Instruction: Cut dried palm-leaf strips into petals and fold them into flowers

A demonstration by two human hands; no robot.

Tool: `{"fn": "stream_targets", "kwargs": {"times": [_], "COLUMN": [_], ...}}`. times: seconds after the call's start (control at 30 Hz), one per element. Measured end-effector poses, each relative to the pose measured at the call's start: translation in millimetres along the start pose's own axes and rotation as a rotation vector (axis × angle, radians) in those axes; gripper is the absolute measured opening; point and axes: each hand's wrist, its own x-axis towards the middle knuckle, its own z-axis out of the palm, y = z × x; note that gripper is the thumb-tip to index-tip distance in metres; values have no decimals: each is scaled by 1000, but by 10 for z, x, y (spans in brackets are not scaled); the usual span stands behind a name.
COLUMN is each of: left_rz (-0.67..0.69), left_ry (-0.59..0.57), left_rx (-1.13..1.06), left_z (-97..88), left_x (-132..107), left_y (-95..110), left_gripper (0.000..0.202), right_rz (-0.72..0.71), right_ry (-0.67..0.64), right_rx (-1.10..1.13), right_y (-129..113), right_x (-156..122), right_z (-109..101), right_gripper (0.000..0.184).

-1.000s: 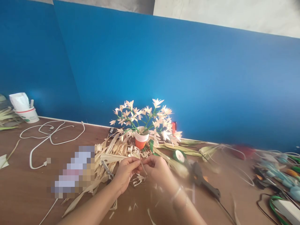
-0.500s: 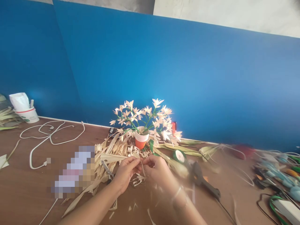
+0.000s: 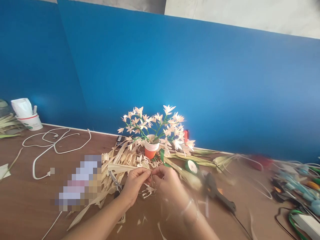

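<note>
Pale, thin strip [image 3: 150, 167], mostly hidden, sits between your fingertips, in front of the potted artificial flowers [image 3: 170, 128]. Your left hand [image 3: 135, 183] and right hand [image 3: 167, 181] are pinched closed on it. Scissors [image 3: 114, 179] lie beside your left hand; a glue gun [image 3: 214, 191] lies right of your right.
</note>
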Motion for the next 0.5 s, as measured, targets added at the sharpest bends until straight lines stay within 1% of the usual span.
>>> {"fn": "stream_targets", "kwargs": {"times": [0.07,0.17,0.27,0.37,0.5], "left_rz": [-7,-43,-57,-66,-65], "left_ry": [-12,-23,-4,23,52], "left_rx": [-18,-123,-178,-197,-226], "left_z": [9,11,-3,-15,-1], "left_x": [-7,-4,17,33,19], "left_y": [8,12,-6,-36,-59], "left_gripper": [19,21,27,25,21], "right_rz": [0,17,24,29,28], "right_ry": [-13,-14,-29,-56,-49], "right_rx": [31,75,95,134,156], "right_y": [-5,3,2,-14,10], "right_x": [3,8,10,10,13], "right_z": [-11,-19,-19,-13,29], "right_gripper": [15,13,11,10,11]}}
